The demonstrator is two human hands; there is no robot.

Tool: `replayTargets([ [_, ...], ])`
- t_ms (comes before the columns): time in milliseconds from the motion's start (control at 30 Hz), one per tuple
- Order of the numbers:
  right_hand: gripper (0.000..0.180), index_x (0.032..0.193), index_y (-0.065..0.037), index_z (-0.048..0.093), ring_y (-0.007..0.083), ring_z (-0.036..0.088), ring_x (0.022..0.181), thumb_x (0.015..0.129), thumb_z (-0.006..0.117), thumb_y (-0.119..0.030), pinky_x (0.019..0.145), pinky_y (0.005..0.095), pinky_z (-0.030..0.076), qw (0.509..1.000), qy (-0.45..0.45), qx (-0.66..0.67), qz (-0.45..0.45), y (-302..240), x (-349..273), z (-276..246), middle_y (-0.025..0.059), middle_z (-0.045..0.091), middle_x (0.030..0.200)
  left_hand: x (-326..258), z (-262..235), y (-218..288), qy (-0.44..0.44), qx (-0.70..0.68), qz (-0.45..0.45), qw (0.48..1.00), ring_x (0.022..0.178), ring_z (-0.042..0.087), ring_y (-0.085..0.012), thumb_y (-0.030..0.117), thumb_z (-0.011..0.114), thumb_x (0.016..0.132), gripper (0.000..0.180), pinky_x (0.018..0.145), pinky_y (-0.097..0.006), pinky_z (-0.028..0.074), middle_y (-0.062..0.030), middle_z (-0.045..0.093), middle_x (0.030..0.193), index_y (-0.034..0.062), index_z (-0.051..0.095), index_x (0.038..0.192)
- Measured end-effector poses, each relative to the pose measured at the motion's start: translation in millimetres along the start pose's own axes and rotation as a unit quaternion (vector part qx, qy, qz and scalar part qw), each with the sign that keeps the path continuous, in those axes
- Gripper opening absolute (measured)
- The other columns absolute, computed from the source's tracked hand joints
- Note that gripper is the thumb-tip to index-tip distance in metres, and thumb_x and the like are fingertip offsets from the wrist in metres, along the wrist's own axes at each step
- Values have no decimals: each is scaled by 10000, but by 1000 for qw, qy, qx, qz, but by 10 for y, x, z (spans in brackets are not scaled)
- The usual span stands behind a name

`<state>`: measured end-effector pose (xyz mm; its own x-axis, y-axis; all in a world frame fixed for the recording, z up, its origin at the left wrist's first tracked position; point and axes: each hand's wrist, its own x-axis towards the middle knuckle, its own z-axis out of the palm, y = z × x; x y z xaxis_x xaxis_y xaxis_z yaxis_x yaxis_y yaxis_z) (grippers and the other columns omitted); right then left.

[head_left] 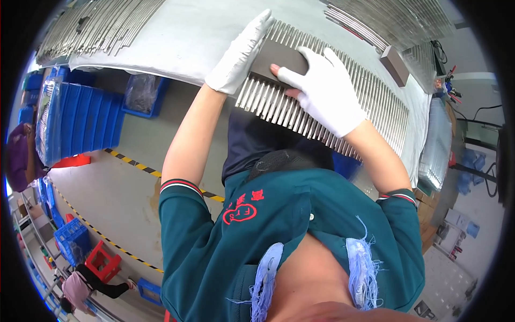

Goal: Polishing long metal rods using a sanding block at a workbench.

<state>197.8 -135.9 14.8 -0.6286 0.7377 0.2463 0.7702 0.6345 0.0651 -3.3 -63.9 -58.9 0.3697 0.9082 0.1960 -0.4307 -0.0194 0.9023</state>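
A wide row of thin, shiny metal rods lies side by side on the white-covered table in front of me. On top of the rods, near the row's left end, rests a dark grey-brown rectangular block. My right hand, in a white glove with bare thumb and finger tips showing, grips this block from its right side. Also gloved in white, my left hand stands on edge along the left end of the row, its fingers stretched out together beside the block.
Another brown block sits on the table beyond the rods' right side. More rods are laid out at the far left, with further bundles at the back right. Blue bins stand below on the left. Two other people are farther off at left.
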Motion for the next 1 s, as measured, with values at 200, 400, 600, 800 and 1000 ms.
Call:
replayTargets([
  [200,475,1348,-297,665,321,612,1134,877,728,-313,1008,473,416,999,-25,38,25,124,-314,-140,224,636,1262,-7,105,87,11,-64,-23,998,1570,205,-245,456,448,1097,662,1275,-387,192,-165,250,1684,110,272,1633],
  [400,441,1350,-295,661,324,605,1198,913,699,-341,1024,465,402,1000,-28,1,12,32,46,-3,235,622,1274,29,32,61,10,6,-23,1000,1581,162,-271,652,437,1032,891,1287,-405,127,-206,238,1679,37,206,1633],
  [600,541,1326,-303,693,362,591,1179,800,788,-214,1047,463,433,995,-80,23,56,493,-964,-393,225,586,1366,-24,183,197,31,-40,-35,998,1568,194,-304,687,431,1012,915,1283,-432,192,-201,257,1667,40,225,1625],
  [800,659,1385,-259,661,355,563,1243,758,834,-151,1085,426,445,991,-67,2,118,663,-1572,-589,185,562,1434,-53,142,200,49,-58,-33,997,1563,201,-302,696,412,1012,921,1283,-437,197,-195,262,1662,42,209,1628],
  [1000,761,1575,-114,430,247,491,1403,913,794,-205,1177,348,349,859,316,181,360,1485,-1782,-178,146,523,1529,-13,151,182,74,-103,-15,992,1551,217,-323,681,420,1018,929,1283,-446,203,-223,282,1639,11,189,1618],
])
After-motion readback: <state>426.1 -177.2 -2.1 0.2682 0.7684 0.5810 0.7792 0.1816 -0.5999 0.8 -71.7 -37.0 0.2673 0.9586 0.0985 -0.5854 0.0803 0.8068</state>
